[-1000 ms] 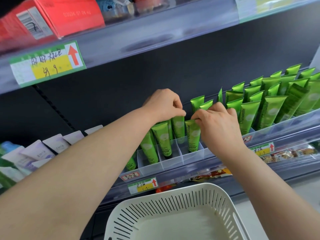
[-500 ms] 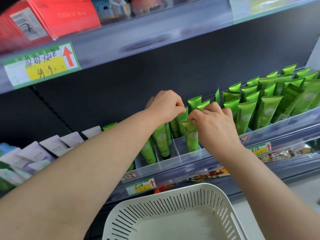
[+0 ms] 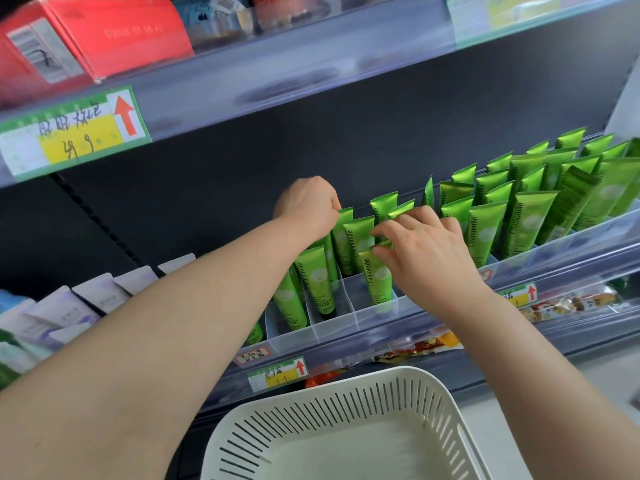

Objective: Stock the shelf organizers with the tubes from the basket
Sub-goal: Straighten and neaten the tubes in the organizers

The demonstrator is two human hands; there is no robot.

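Straightening stock on a shop shelf, a person reaches both bare arms over a white slatted basket [image 3: 329, 407] to a clear shelf organizer [image 3: 332, 323], whose divided slots hold green tubes [image 3: 317, 282] standing cap-down with crimped ends up. The right hand [image 3: 426, 251] lies with fingers spread and fairly straight across the tops of the rows. Its thumb tip touches the crimped end of the front tube [image 3: 377, 278], which stands upright in the foremost slot. The hand pinches nothing that can be seen, and appears to be pressing that tube down and square so its label faces the aisle. The left hand [image 3: 308, 209], to the left and farther back, has its fingers curled onto the top of a rear tube [image 3: 341, 244], seemingly holding the row behind upright while the front one is seated; its fingertips are hidden behind the knuckles. The front tube thus sits directly under the right thumb and the rear tube at the left hand's fingers, with the two hands near each other but apart. More green tubes fill a neighbouring organizer [image 3: 595, 232] to the right. No tube shows in the visible part of the basket, which suggests the stocking is close to done, with only tidying left
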